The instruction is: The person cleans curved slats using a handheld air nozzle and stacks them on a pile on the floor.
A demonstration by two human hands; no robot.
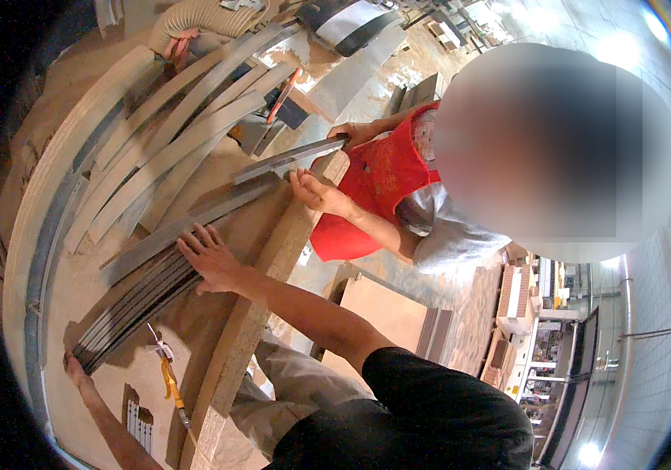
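Observation:
A stack of long, thin grey strips (136, 307) lies on the tan worktable, set close side by side. My right hand (216, 262) straddles the stack near its far end, fingers spread over one side and thumb on the other. At the opposite end my left hand (79, 371) grips the strips' ends, its fingers partly hidden. Another grey strip (194, 218) lies along the stack's far side. Across the table a co-worker in a red apron (371, 188) holds a grey strip (292, 158) with one hand; the other hand is near the table edge.
A yellow-handled air gun (169, 380) with a hose lies near my side, beside short white-edged pieces (138, 423). Several curved tan strips (171, 164) lie beyond the stack, inside a curved raised rim (34, 204). A ribbed hose (202, 19) and stacked boards (382, 313) stand around the table.

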